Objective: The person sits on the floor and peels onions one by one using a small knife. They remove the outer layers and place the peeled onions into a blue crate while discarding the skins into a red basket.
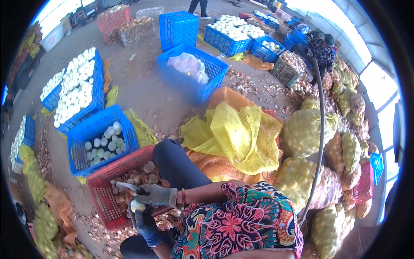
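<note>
My left hand (144,223), in a dark work glove, holds a pale, peeled-looking onion (137,206) over the red plastic crate (97,181). In my right hand (157,195), also gloved, is a small knife (126,185) with its blade pointing away from me. The fingers of both hands meet close around the onion, and they hide the knife's handle. Onion skins and trimmed pieces (137,178) lie in the red crate below. Just beyond it stands a blue plastic crate (72,149) with peeled onions (104,142) inside.
Yellow mesh sacks (239,136) lie flat ahead of my knee. Filled onion sacks (307,132) and a bent grey pole (321,129) stand at the right. Full crates of white onions (76,81) line the left. Another blue crate (207,87) holds a plastic bag. People (320,48) sit farther back.
</note>
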The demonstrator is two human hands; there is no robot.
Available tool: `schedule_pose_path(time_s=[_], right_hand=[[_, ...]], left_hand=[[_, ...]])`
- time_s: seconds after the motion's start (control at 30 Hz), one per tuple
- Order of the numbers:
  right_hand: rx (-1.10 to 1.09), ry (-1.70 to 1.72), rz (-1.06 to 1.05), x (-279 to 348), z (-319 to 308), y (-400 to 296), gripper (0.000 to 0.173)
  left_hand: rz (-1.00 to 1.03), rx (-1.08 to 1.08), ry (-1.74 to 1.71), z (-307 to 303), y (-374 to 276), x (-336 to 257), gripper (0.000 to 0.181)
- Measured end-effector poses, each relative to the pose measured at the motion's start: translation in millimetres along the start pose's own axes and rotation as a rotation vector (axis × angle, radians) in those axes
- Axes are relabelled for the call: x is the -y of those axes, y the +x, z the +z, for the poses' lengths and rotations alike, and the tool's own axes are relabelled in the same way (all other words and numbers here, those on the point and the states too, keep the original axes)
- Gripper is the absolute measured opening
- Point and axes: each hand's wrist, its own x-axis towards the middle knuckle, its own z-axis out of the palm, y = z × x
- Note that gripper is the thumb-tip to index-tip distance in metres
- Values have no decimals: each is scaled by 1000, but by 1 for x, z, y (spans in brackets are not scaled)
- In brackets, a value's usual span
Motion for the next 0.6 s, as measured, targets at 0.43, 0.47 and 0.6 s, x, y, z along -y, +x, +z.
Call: schedule_pose_path(time_s=[0.43, 0.47, 0.6], right_hand=[[-121, -572, -214, -22, 10, 7, 23], [-143, -576, -215, -28, 12, 9, 23], [-210, -610, -283, -40, 15, 14, 22]], left_hand=[[-3, -176, 287, -2, 4, 9, 44], [15, -170, 288, -8, 5, 16, 45], [12, -101, 220, -19, 6, 26, 50]])
